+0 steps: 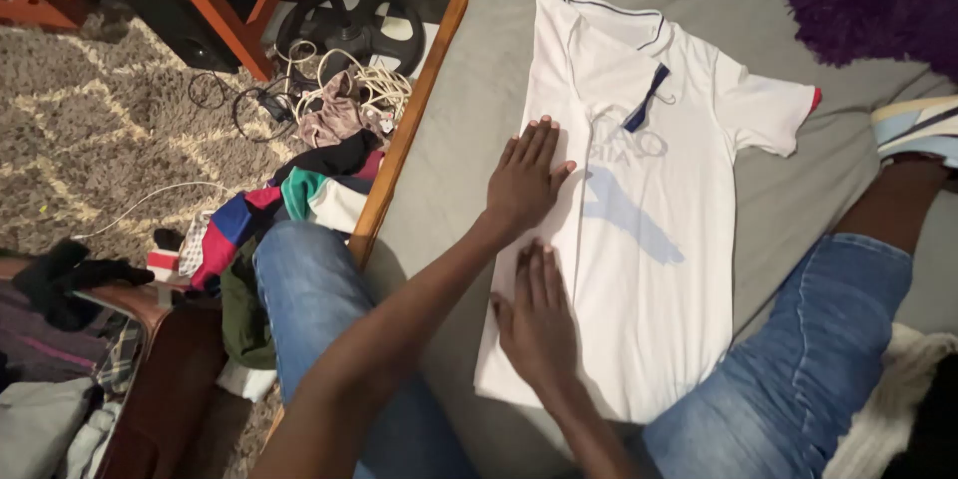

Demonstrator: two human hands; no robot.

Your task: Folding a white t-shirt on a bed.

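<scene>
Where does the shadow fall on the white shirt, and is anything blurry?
Head view: a soft bluish shadow lies mid-chest on the white shirt, right of the left hand; the right hand is sharp, the frame's corners slightly soft, no glare.

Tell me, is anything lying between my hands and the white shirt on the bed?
Nothing visible does. Both the left hand and the right hand lie flat, directly on the white shirt along its folded edge.
</scene>
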